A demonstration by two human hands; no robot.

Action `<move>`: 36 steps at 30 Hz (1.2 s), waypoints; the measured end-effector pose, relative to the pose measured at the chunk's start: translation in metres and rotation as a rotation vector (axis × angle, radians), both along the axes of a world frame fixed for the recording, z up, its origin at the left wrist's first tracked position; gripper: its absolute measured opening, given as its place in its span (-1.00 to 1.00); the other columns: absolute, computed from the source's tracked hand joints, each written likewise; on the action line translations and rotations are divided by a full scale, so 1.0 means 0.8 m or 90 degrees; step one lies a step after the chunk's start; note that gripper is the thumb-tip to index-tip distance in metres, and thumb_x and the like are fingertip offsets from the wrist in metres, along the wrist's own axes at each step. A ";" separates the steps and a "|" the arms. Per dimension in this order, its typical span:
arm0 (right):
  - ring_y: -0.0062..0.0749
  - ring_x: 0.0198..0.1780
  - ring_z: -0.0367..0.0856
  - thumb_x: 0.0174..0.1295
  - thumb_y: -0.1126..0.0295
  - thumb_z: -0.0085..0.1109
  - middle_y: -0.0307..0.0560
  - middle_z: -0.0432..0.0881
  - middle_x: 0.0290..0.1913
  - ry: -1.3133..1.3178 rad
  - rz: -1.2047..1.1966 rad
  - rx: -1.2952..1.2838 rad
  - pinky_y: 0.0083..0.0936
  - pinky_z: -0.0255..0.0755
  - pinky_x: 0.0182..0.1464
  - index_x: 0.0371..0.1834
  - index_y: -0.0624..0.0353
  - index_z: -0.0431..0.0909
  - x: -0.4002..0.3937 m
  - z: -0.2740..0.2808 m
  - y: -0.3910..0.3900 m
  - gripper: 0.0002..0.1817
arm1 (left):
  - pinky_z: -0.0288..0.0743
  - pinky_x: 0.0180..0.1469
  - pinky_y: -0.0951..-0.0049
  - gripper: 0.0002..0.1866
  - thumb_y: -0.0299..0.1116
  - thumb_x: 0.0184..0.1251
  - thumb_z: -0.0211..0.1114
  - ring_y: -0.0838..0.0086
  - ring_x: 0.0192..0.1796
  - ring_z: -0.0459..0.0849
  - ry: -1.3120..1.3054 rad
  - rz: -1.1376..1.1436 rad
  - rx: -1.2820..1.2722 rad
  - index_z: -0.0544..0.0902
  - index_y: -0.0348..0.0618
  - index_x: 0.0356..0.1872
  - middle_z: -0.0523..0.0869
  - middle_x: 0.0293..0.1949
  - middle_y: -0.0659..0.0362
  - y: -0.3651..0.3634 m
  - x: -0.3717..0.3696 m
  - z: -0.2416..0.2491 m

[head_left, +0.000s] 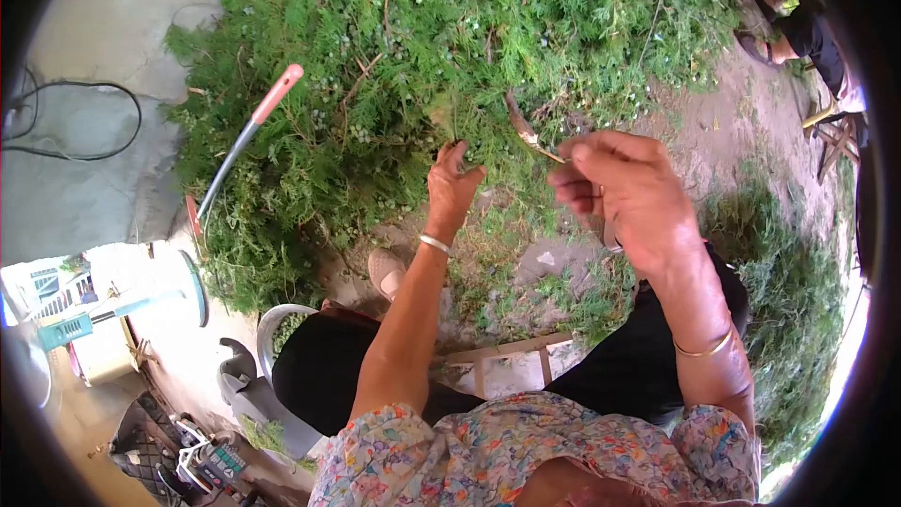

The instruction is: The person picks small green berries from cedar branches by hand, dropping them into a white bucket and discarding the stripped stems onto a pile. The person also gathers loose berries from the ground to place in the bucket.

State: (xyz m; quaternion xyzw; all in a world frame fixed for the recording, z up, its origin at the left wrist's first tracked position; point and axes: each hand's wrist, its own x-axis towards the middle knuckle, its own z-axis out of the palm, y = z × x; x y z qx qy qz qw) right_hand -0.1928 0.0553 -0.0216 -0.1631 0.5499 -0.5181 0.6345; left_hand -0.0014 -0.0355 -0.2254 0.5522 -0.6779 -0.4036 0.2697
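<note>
The big heap of cut evergreen branches [450, 56] is lying just beyond both grips, feathery, scale-leaved and dotted with small pale berries, spreading over bare packed earth. The long-handled tool [246, 136], a thin metal shaft with a salmon-pink grip, is leaning on the heap well to the left of the hands.

The left hand [452, 190] is closing its fingers loosely on a green sprig [454, 127] that is rising straight up out of the fist. The right hand [627, 195] is pinching the near end of a dry brown twig [526, 131] between thumb and forefinger, the other fingers curling in; the twig is slanting away from that pinch toward the sprig, bare, woody and slightly bent.

To strip cleanly, it looks best to be keeping each pinch close to the joint and pulling the 2 pieces apart along the stem, not twisting, since the foliage seems soft and the twig brittle.
</note>
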 end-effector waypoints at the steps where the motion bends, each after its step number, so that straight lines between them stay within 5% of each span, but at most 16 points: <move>1: -0.50 -0.45 0.54 0.22 0.33 0.14 -0.09 0.63 -0.42 0.098 0.012 -0.021 -0.57 0.38 -0.38 -0.22 0.32 0.55 0.005 -0.004 -0.001 -0.77 | 0.38 0.15 0.30 -0.44 -0.40 -0.09 0.38 0.02 0.13 0.51 0.011 0.000 -0.039 0.52 -0.42 0.02 0.51 0.10 -0.21 0.005 -0.004 0.020; 4: -0.56 -0.45 0.50 0.23 0.33 0.13 -0.15 0.62 -0.44 0.298 0.051 -0.072 -0.58 0.35 -0.41 -0.19 0.33 0.56 0.009 -0.012 -0.007 -0.75 | 0.42 0.12 0.34 -0.42 -0.35 -0.01 0.38 0.15 0.17 0.51 -0.060 -0.110 -0.100 0.49 -0.34 0.10 0.39 0.22 -0.21 0.008 -0.009 0.080; 5: -0.58 -0.47 0.46 0.23 0.35 0.13 -0.18 0.58 -0.48 0.395 0.085 -0.041 -0.57 0.34 -0.43 -0.25 0.34 0.57 0.016 -0.005 -0.012 -0.77 | 0.30 0.23 0.19 -0.47 -0.42 -0.07 0.34 -0.07 0.18 0.45 -0.042 -0.128 -0.152 0.51 -0.43 0.02 0.44 0.14 -0.28 0.013 -0.012 0.101; 6: -0.61 -0.48 0.42 0.22 0.37 0.13 -0.21 0.55 -0.52 0.492 0.115 -0.008 -0.57 0.32 -0.44 -0.32 0.35 0.58 0.020 0.000 -0.016 -0.79 | 0.30 0.23 0.19 -0.47 -0.42 -0.07 0.34 -0.07 0.18 0.45 -0.039 -0.132 -0.166 0.51 -0.43 0.02 0.44 0.14 -0.28 0.016 -0.015 0.123; 11: -0.61 -0.54 0.30 0.19 0.38 0.15 -0.25 0.41 -0.62 0.317 0.041 -0.086 -0.50 0.23 -0.52 -0.55 0.34 0.49 0.043 -0.022 -0.030 -0.75 | 0.37 0.14 0.22 -0.51 -0.53 -0.07 0.25 -0.04 0.06 0.50 -0.179 -0.248 -0.341 0.50 -0.43 0.00 0.43 0.15 -0.19 0.052 -0.020 0.235; 16: -0.64 -0.55 0.23 0.16 0.43 0.14 -0.27 0.33 -0.66 0.203 -0.086 -0.177 -0.49 0.17 -0.55 -0.63 0.31 0.43 0.054 -0.024 -0.035 -0.75 | 0.37 0.10 0.19 -0.59 -0.60 -0.09 0.22 0.00 0.03 0.47 -0.191 -0.308 -0.430 0.53 -0.37 -0.08 0.46 0.06 -0.11 0.078 -0.013 0.262; 20: -0.66 -0.52 0.36 0.21 0.52 0.08 -0.29 0.44 -0.56 0.196 -0.049 -0.201 -0.60 0.35 -0.47 -0.61 0.20 0.42 0.046 -0.029 -0.041 -0.78 | 0.48 0.00 0.31 -0.62 -0.61 -0.06 0.26 0.12 -0.03 0.58 -0.016 -0.272 -0.366 0.54 -0.37 -0.10 0.53 0.02 -0.03 0.073 -0.006 0.262; 23: -0.61 -0.47 0.48 0.25 0.52 0.04 -0.25 0.50 -0.49 0.070 -0.044 -0.218 -0.60 0.39 -0.45 -0.46 0.23 0.46 0.053 -0.014 -0.041 -0.88 | 0.54 -0.33 0.61 -0.74 -0.57 0.13 0.26 0.54 -0.32 0.66 0.257 -0.156 -0.223 0.56 -0.36 -0.12 0.68 -0.26 0.11 0.060 0.000 0.255; 27: -0.62 -0.50 0.50 0.29 0.39 0.02 -0.27 0.51 -0.52 0.045 -0.030 -0.189 -0.66 0.39 -0.47 -0.46 0.23 0.47 0.067 0.012 -0.040 -0.81 | 0.49 -0.42 0.56 -0.73 -0.59 0.13 0.28 0.50 -0.38 0.64 0.366 0.073 0.073 0.54 -0.41 -0.12 0.67 -0.34 0.08 0.046 0.017 0.279; 31: -0.63 -0.50 0.49 0.30 0.37 0.03 -0.27 0.52 -0.50 0.012 0.032 -0.203 -0.68 0.37 -0.47 -0.45 0.24 0.49 0.067 0.010 -0.041 -0.80 | 0.43 -0.47 0.55 -0.69 -0.63 0.11 0.27 0.50 -0.44 0.60 0.613 0.050 0.196 0.51 -0.40 -0.08 0.67 -0.35 0.08 0.036 0.021 0.281; 36: -0.66 -0.47 0.47 0.29 0.34 0.07 -0.29 0.50 -0.51 0.051 0.047 -0.163 -0.70 0.35 -0.46 -0.44 0.23 0.52 0.070 0.006 -0.040 -0.79 | 0.46 -0.47 0.48 -0.78 -0.58 0.15 0.28 0.40 -0.46 0.63 0.656 0.046 0.259 0.55 -0.39 -0.17 0.66 -0.42 0.05 0.033 0.033 0.272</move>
